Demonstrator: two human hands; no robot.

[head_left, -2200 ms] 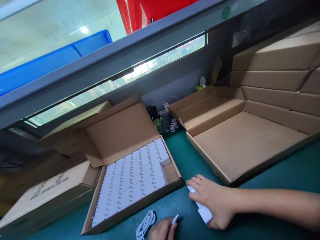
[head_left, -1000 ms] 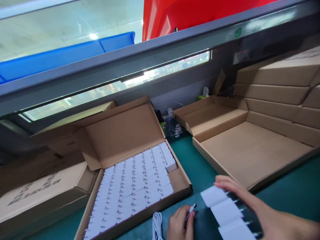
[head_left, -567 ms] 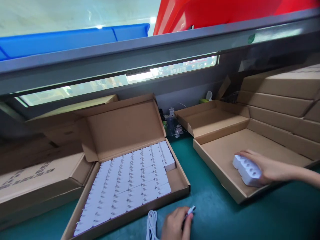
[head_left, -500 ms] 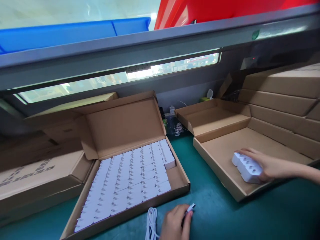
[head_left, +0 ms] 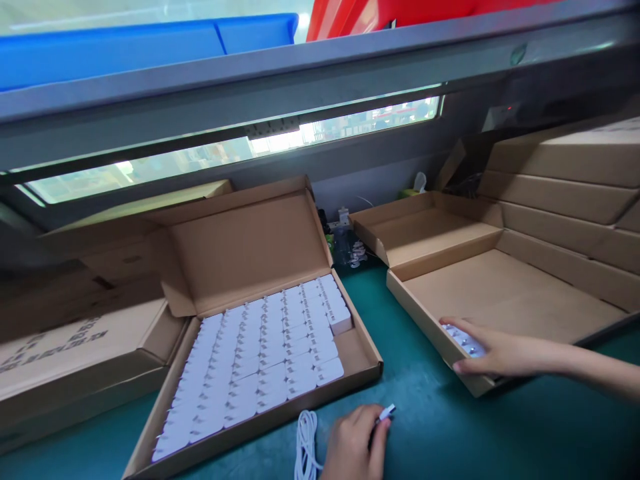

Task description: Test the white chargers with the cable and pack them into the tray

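My right hand (head_left: pixel 487 352) lies over a row of white chargers (head_left: pixel 463 339) in the near left corner of a shallow cardboard box (head_left: pixel 510 297) on the right, fingers curled round them. My left hand (head_left: pixel 353 445) rests on the green table at the bottom edge, closed on the plug end of a white cable (head_left: pixel 387 413); the coiled part of the cable (head_left: pixel 304 447) lies just to its left. An open box of white chargers (head_left: pixel 265 357), packed in rows, sits in the middle.
A closed printed carton (head_left: pixel 65 347) lies at the left. Stacked flat cardboard boxes (head_left: pixel 565 180) stand at the right rear. A grey shelf beam (head_left: pixel 300 73) with blue and red bins above runs overhead. Small items sit between the two open boxes (head_left: pixel 345 243).
My right hand carried the row of chargers from the table into the right box and slid it toward the near left corner. My left hand stayed on the cable plug.
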